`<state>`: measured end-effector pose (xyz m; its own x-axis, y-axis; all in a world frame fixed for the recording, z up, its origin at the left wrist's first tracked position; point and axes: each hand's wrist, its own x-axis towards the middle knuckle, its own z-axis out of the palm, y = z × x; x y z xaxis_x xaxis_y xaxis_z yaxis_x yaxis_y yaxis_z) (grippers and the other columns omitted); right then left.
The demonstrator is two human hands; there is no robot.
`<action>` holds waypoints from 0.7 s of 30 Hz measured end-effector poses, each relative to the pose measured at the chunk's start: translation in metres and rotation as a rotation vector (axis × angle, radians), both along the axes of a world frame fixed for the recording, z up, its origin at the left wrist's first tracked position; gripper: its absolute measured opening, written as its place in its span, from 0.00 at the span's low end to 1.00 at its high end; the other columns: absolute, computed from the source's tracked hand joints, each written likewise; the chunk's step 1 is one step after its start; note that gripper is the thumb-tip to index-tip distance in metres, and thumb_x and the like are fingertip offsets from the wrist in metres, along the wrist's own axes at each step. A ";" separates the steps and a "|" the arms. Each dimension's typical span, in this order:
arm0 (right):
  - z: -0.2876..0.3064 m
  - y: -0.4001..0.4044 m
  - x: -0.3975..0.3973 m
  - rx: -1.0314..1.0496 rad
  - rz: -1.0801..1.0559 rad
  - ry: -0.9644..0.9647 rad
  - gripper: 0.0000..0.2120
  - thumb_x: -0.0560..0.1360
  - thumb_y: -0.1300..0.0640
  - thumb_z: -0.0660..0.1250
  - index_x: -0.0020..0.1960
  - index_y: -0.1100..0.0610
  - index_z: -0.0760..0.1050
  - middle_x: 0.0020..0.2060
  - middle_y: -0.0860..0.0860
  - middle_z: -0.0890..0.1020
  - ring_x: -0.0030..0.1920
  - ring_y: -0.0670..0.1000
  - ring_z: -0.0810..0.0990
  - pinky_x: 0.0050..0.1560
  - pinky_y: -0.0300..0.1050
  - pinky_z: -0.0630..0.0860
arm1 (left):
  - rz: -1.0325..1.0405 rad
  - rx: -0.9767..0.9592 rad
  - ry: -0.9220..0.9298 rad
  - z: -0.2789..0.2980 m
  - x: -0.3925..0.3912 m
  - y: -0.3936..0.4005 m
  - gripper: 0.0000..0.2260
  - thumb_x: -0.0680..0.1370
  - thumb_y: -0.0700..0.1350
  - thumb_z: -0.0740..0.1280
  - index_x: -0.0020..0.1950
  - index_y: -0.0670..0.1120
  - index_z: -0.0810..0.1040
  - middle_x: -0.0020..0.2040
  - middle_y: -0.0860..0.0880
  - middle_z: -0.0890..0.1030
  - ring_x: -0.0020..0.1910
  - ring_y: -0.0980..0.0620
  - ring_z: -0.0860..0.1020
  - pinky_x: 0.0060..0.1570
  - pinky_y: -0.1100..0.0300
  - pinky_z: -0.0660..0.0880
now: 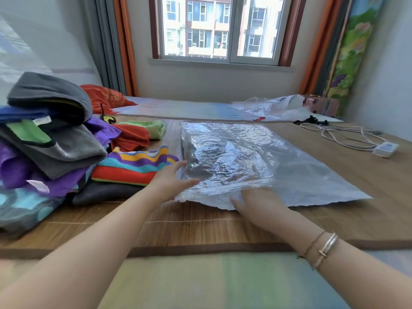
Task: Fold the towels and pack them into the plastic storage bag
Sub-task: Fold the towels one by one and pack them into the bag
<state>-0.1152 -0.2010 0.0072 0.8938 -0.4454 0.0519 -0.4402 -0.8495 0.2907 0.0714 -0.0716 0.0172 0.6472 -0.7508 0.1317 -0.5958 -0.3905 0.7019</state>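
**Hands settle a storage bag before the towels go in**

A person's 2 bare hands work at the near end of a clear plastic bag lying flat on a woven mat. The left hand rests against the bag's left edge, fingers straight and spread, gripping nothing. The right hand is partly tucked under the crinkled film at the near edge; how its fingers lie cannot be told. Something dark shows through the bag, too blurred to name. The towels sit heaped just left of the bag, with a striped one nearest it. The film looks thin, light and slippery, likely to slide and collapse, so the open rim is probably the best hold. The towels look soft and limp, easiest lifted by their corners
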 end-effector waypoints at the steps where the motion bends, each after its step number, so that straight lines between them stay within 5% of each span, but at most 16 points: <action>1: 0.001 0.006 -0.009 0.073 -0.063 -0.105 0.22 0.82 0.45 0.50 0.70 0.57 0.65 0.64 0.56 0.74 0.65 0.57 0.71 0.60 0.49 0.68 | 0.019 -0.023 -0.008 0.001 -0.005 0.007 0.31 0.73 0.54 0.72 0.73 0.50 0.66 0.73 0.49 0.68 0.70 0.50 0.67 0.62 0.61 0.67; 4: 0.002 0.033 -0.030 -0.035 0.034 -0.325 0.19 0.81 0.45 0.52 0.64 0.55 0.69 0.60 0.51 0.76 0.62 0.54 0.73 0.48 0.47 0.72 | 0.081 -0.098 -0.090 0.004 -0.016 0.031 0.25 0.73 0.50 0.72 0.68 0.48 0.72 0.67 0.48 0.74 0.65 0.49 0.72 0.61 0.58 0.70; 6: 0.007 0.047 -0.034 -0.087 0.080 -0.402 0.16 0.81 0.47 0.54 0.53 0.55 0.75 0.50 0.51 0.80 0.53 0.53 0.77 0.37 0.43 0.67 | 0.116 -0.096 -0.181 0.004 -0.015 0.048 0.21 0.73 0.48 0.72 0.65 0.47 0.75 0.63 0.46 0.76 0.61 0.47 0.74 0.59 0.57 0.68; 10: 0.015 0.070 -0.022 -0.045 0.191 -0.589 0.12 0.75 0.52 0.63 0.36 0.56 0.74 0.32 0.50 0.78 0.41 0.54 0.78 0.29 0.41 0.66 | 0.164 0.026 -0.285 -0.007 0.000 0.076 0.22 0.73 0.48 0.71 0.65 0.47 0.75 0.65 0.46 0.75 0.64 0.43 0.72 0.65 0.52 0.67; 13: 0.022 0.083 0.005 0.062 0.268 -0.594 0.07 0.75 0.54 0.64 0.44 0.58 0.74 0.39 0.53 0.79 0.47 0.56 0.76 0.37 0.46 0.71 | 0.188 0.078 -0.308 -0.014 0.017 0.090 0.23 0.73 0.48 0.71 0.67 0.48 0.73 0.68 0.48 0.73 0.66 0.43 0.70 0.67 0.49 0.66; 17: 0.027 0.085 0.055 0.183 0.266 -0.445 0.18 0.77 0.52 0.63 0.65 0.55 0.68 0.60 0.53 0.74 0.63 0.56 0.69 0.59 0.48 0.70 | 0.185 0.086 -0.338 -0.014 0.039 0.103 0.24 0.74 0.47 0.70 0.69 0.48 0.70 0.69 0.49 0.72 0.68 0.45 0.68 0.68 0.49 0.66; 21: 0.032 0.085 0.104 0.539 0.162 -0.508 0.26 0.76 0.49 0.65 0.71 0.52 0.63 0.64 0.53 0.73 0.63 0.55 0.72 0.53 0.44 0.69 | 0.121 0.105 -0.377 -0.014 0.059 0.107 0.27 0.73 0.48 0.70 0.72 0.49 0.68 0.70 0.50 0.71 0.69 0.47 0.69 0.68 0.48 0.66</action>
